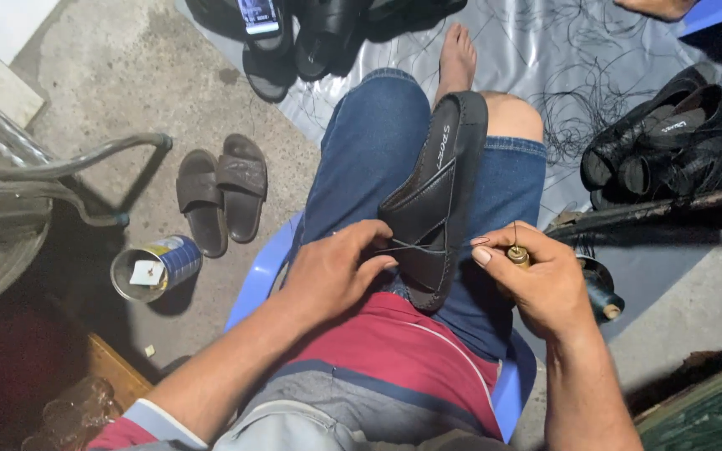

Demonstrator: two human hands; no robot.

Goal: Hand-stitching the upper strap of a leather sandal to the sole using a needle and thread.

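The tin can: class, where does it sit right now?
In the head view the tin can lies on the concrete floor at the person's left, beside the pair of dark slippers and the blue stool.

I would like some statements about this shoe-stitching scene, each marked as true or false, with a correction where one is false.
1. The black sandal rests on the person's lap, between the two hands. True.
2. The left hand holds a pair of scissors. False: it pinches the dark thread at the sandal's strap.
3. The right hand grips a small tool with a brass-coloured end. True.
4. A pair of brown slippers lies on the concrete floor beside the person. True.
5. The tin can stands upright on a table. False: it lies tilted on the floor, its open end toward the camera.
6. The person sits on a red wooden chair. False: the seat is a blue plastic chair.
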